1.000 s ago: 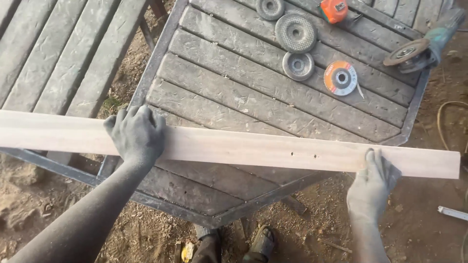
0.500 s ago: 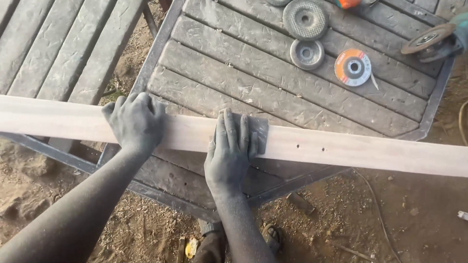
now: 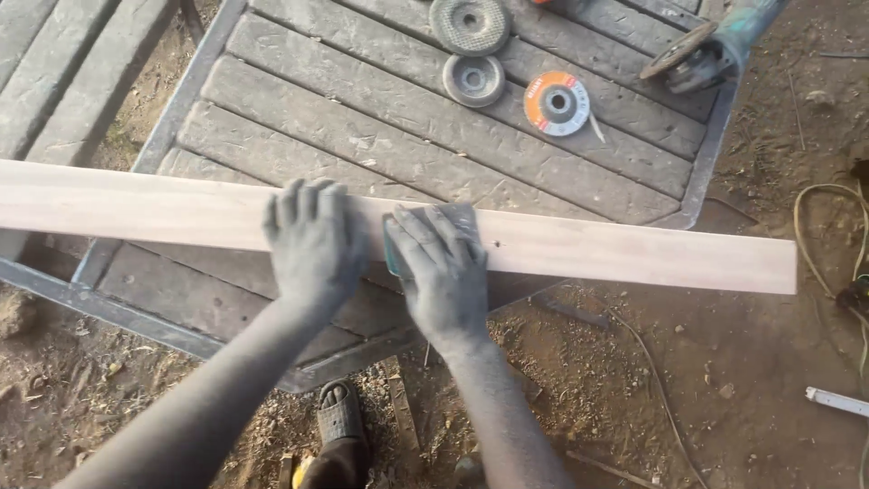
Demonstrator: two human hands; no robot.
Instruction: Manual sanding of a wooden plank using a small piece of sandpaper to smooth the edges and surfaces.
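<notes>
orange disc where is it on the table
In the head view the orange disc lies upper right on the slatted table, beside a grey disc.

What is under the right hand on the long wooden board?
A greyish sanding pad or folded abrasive sheet shows past the right hand, with a teal edge at its left side. It lies flat on the board. The palm covers most of it, so its full shape is hidden.

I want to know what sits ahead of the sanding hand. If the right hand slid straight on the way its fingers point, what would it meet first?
The right hand, flat on the long pale wooden plank over a sanding pad, points up the picture. Past the plank's far edge lies bare grey slatted table; the small grey grinding disc looks first in line, though depth is uncertain.
</notes>
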